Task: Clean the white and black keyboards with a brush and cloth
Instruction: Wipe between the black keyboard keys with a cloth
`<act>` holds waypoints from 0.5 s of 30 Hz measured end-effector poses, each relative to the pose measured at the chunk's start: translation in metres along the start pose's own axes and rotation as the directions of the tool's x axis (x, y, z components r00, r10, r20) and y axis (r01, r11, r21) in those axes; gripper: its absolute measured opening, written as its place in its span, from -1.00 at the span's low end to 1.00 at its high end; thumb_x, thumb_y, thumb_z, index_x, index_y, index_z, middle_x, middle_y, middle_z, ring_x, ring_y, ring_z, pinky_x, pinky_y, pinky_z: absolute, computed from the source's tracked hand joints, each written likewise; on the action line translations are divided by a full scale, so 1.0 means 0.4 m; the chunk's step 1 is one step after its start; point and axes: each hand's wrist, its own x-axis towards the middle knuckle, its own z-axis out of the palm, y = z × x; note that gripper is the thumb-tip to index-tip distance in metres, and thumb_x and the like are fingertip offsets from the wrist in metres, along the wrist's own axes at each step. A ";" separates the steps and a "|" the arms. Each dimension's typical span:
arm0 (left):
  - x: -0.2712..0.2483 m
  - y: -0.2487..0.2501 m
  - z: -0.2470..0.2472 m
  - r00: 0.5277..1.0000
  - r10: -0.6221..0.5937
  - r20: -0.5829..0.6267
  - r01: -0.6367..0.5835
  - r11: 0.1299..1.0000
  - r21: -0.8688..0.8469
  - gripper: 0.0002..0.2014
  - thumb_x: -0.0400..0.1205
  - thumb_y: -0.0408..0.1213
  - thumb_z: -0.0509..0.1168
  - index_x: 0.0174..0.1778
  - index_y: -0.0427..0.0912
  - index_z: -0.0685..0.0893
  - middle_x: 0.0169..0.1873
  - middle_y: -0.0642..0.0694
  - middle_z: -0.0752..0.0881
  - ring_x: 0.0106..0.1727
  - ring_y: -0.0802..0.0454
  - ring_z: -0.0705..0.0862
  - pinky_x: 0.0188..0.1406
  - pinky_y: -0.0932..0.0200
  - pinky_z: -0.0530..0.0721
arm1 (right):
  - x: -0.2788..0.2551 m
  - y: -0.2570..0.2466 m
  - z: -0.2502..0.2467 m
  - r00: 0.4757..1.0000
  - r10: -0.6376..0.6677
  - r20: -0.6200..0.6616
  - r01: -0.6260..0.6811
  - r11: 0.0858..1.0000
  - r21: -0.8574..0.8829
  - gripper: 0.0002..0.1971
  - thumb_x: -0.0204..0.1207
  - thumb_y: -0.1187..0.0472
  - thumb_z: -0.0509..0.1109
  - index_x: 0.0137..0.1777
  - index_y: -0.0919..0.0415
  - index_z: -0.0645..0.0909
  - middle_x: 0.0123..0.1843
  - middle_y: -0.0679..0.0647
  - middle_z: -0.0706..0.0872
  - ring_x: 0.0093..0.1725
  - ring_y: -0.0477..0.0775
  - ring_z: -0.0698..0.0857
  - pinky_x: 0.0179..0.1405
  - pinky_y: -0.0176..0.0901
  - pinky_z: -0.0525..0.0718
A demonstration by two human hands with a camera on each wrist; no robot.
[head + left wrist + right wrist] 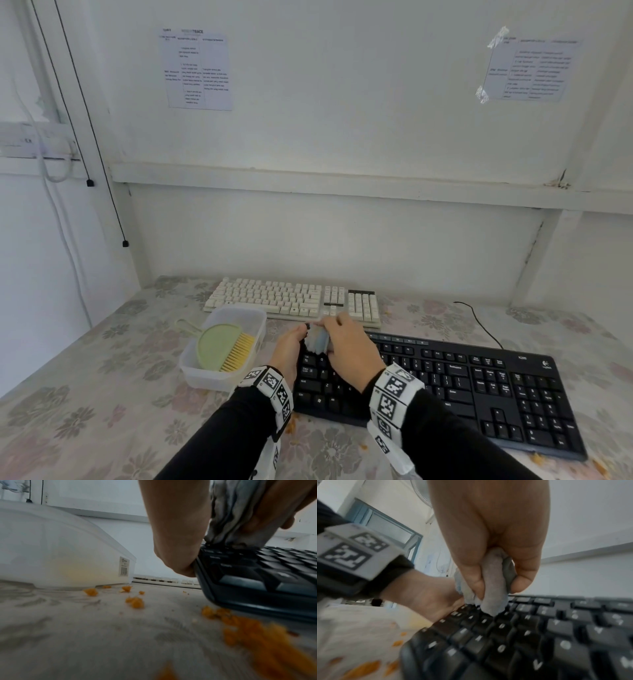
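On black keyboard (445, 383), cloth (318, 339) in right hand (346, 353).

Matt black plastic keyboard (445, 383); soft grey cloth (494, 588); translucent, smooth plastic tub (191, 363).

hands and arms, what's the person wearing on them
Both arms are in long black sleeves. Each wrist carries a white boxy band printed with square black-and-white coded markers, just behind the bare left hand and right hand. White straps with more markers hang below both bands. No gloves or rings are visible.
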 end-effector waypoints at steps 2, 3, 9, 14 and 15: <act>-0.006 0.006 0.000 1.000 0.010 -0.011 -0.010 1.000 0.009 -0.70 0.78 -0.31 0.07 0.13 -0.33 0.69 -0.01 -0.40 0.73 -0.08 -0.19 0.72 -0.08 0.01 0.70 | -0.009 -0.014 0.026 0.995 0.007 0.097 0.003 0.995 -0.097 -0.50 0.51 0.40 0.28 0.43 0.15 0.30 0.36 0.17 0.35 0.30 0.24 0.43 0.20 0.01 0.57; -0.004 0.006 0.000 1.000 0.000 -0.014 0.000 1.000 0.005 -0.71 0.79 -0.30 0.05 0.10 -0.27 0.69 -0.08 -0.36 0.73 -0.13 -0.17 0.71 -0.18 0.05 0.67 | -0.021 -0.020 0.037 0.990 0.002 0.143 0.018 0.990 -0.142 -0.50 0.50 0.41 0.28 0.42 0.16 0.29 0.37 0.19 0.34 0.30 0.27 0.42 0.19 0.04 0.56; -0.003 0.006 0.003 0.999 -0.033 -0.009 0.033 0.999 -0.014 -0.71 0.78 -0.28 0.03 0.02 -0.23 0.67 -0.13 -0.35 0.73 -0.10 -0.24 0.70 0.00 -0.10 0.66 | -0.074 -0.036 0.065 0.916 -0.039 0.399 0.115 0.979 -0.169 -0.55 0.51 0.44 0.24 0.38 0.18 0.32 0.29 0.25 0.33 0.29 0.32 0.42 -0.05 0.03 0.45; -0.002 0.007 -0.003 0.999 -0.030 0.044 0.032 0.998 -0.049 -0.72 0.77 -0.29 0.05 0.08 -0.31 0.65 -0.09 -0.32 0.69 -0.17 -0.12 0.70 -0.32 0.10 0.70 | -0.007 -0.031 0.016 0.984 -0.019 0.177 0.024 0.999 -0.026 -0.57 0.50 0.40 0.26 0.36 0.15 0.38 0.30 0.16 0.40 0.31 0.24 0.44 0.24 0.03 0.53; -0.004 0.008 -0.004 0.997 -0.023 0.071 0.027 0.998 -0.052 -0.72 0.77 -0.29 0.05 0.05 -0.32 0.66 -0.10 -0.31 0.69 -0.19 -0.08 0.71 -0.33 0.13 0.72 | 0.008 -0.032 0.011 0.996 -0.017 0.082 0.017 1.000 -0.003 -0.54 0.50 0.42 0.25 0.39 0.13 0.36 0.33 0.13 0.38 0.32 0.20 0.41 0.26 -0.01 0.53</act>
